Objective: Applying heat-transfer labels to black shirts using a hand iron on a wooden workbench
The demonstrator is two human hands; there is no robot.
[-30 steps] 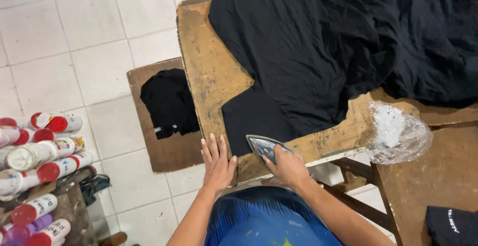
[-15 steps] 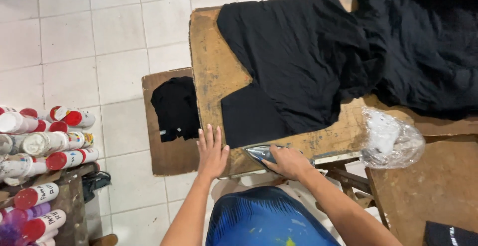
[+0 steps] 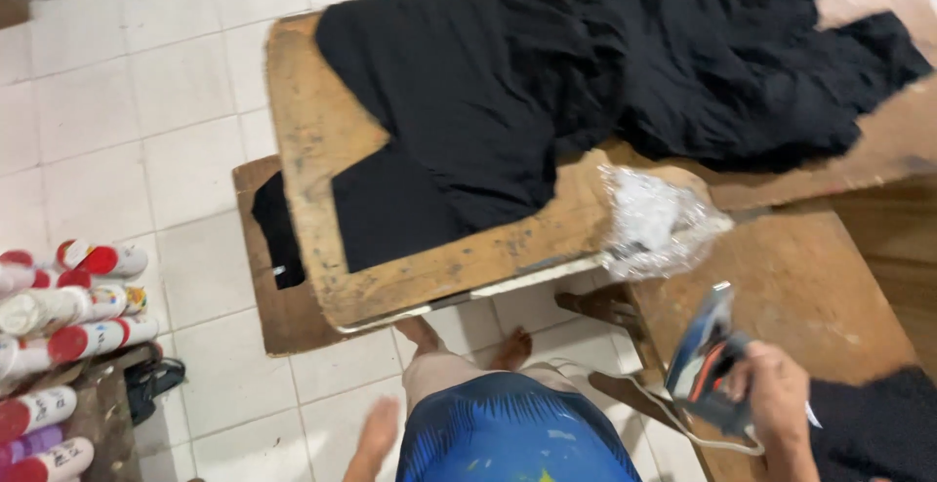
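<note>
White floor tiles point(image 3: 117, 101) lie under a worn wooden desk point(image 3: 312, 140) spread with black garments point(image 3: 508, 92); a crumpled clear plastic bag point(image 3: 654, 223) sits at its near right corner. To the right, above a lower wooden side desk point(image 3: 810, 287), the right hand point(image 3: 776, 399) is clenched around the handle of a clothes iron point(image 3: 705, 360), tilted up with its soleplate facing left and its white cord point(image 3: 673, 419) trailing below. The left hand point(image 3: 376, 433) hangs loose and released beside the blue shirt point(image 3: 512, 438), holding nothing. Red-capped spray cans point(image 3: 68, 311) crowd the left edge.
</note>
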